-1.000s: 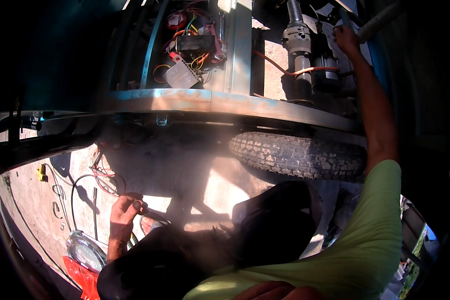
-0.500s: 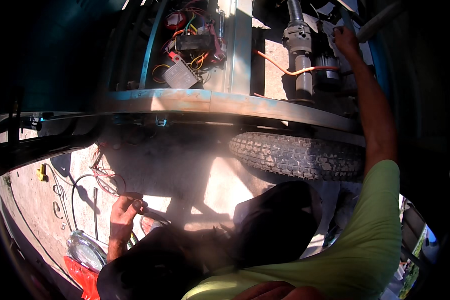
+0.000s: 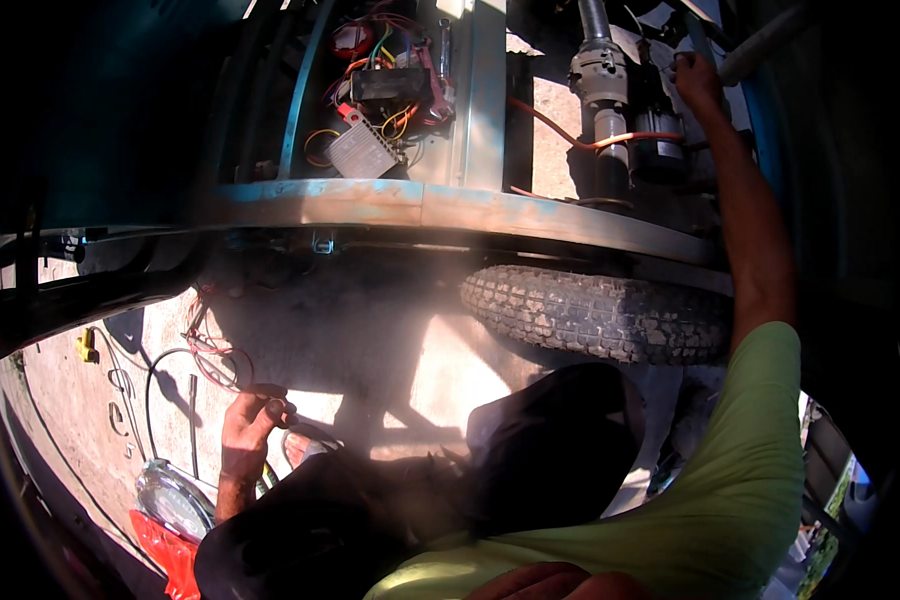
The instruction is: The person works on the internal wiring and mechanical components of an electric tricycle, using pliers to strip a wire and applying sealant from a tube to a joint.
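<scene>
So, R hand (image 3: 697,85) fwd, L hand (image 3: 250,432) curled

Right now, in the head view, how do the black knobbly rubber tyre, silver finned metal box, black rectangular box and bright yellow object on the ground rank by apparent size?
1. Black knobbly rubber tyre: largest
2. Silver finned metal box and black rectangular box: too alike to rank
3. Bright yellow object: smallest

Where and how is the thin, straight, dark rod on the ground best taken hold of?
Probably mid-shaft, pinched across from above and the right: the thin, straight, dark rod runs nearly straight up the picture, middle uncovered, left hand to its right.
</scene>
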Demonstrator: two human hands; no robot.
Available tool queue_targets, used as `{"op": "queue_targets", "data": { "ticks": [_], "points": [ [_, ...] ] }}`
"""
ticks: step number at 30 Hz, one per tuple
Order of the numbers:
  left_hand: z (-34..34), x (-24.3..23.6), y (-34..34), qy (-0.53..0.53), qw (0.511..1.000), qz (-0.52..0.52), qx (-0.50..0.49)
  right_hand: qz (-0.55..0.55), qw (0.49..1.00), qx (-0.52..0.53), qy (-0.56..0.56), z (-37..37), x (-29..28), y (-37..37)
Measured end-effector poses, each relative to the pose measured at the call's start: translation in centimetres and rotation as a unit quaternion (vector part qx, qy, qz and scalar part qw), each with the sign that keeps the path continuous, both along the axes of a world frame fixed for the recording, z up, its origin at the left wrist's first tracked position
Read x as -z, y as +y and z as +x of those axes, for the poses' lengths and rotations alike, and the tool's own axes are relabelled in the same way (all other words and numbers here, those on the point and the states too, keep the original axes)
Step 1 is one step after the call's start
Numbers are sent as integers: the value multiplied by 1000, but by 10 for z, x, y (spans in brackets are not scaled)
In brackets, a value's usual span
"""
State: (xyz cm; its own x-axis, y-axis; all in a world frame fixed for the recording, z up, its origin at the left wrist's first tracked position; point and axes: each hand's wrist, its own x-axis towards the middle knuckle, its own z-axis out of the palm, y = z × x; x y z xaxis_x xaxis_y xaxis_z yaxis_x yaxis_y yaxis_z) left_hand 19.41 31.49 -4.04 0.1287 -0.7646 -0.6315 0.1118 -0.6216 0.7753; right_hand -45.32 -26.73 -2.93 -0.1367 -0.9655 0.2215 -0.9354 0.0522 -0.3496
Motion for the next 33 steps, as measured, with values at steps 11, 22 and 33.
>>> {"op": "queue_targets", "data": {
  "ticks": [11,22,33],
  "points": [
    [-1,0,-2,5,1000,-4,9,-45,998,-17,32,-4,4,7],
    [-1,3,-2,9,1000,-1,7,-17,999,12,48,-13,5,8],
    [-1,4,-2,-4,1000,4,9,-36,999,26,17,-15,15,10]
  ]
}}
